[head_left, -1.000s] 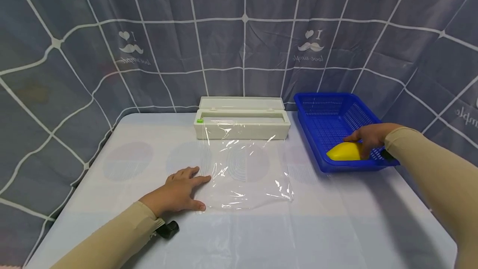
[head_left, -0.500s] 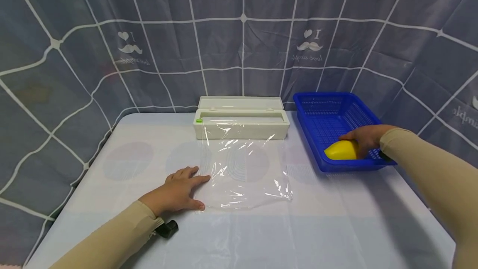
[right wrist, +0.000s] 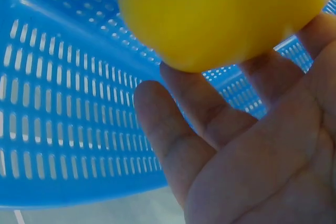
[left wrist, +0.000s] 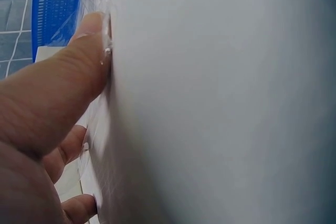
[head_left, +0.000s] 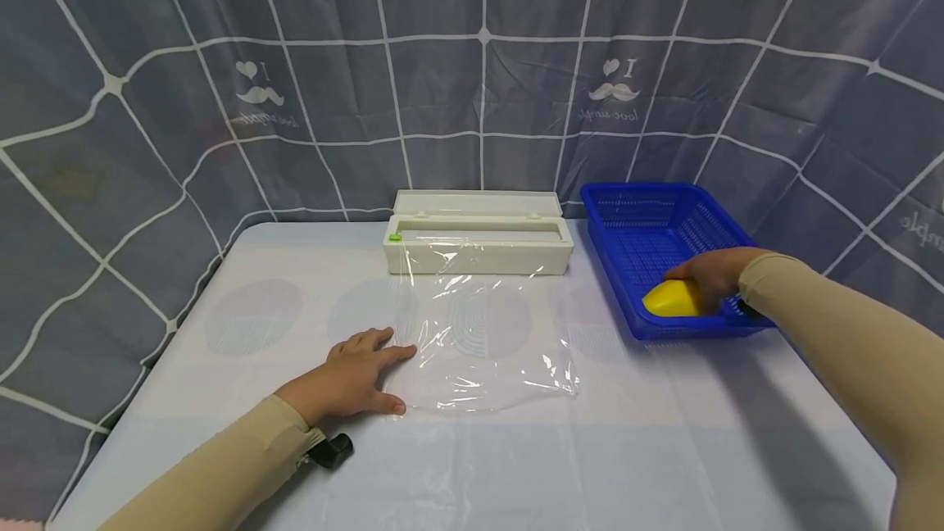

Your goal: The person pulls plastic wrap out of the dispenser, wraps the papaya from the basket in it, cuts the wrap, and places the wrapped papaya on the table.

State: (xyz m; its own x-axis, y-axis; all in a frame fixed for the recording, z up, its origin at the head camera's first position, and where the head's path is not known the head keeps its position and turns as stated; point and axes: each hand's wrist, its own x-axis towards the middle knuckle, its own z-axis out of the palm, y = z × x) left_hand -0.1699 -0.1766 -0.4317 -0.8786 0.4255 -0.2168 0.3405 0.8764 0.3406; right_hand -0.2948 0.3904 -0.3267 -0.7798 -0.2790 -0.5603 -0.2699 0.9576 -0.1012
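While pressing a spread left hand (head_left: 347, 383) to the left edge of clear film (head_left: 472, 351), grips a yellow object (head_left: 671, 299) with the right hand (head_left: 715, 273).

From the head, shows the film draped toward the near side from an open white box (head_left: 479, 222), and the yellow object jutting left of the right hand at the near end of a blue basket (head_left: 642, 248). From the left wrist, adds film crinkled against the thumb (left wrist: 63, 82). From the right wrist, reveals fingers partly curled along the yellow object, with one finger (right wrist: 163, 124) just apart from it.
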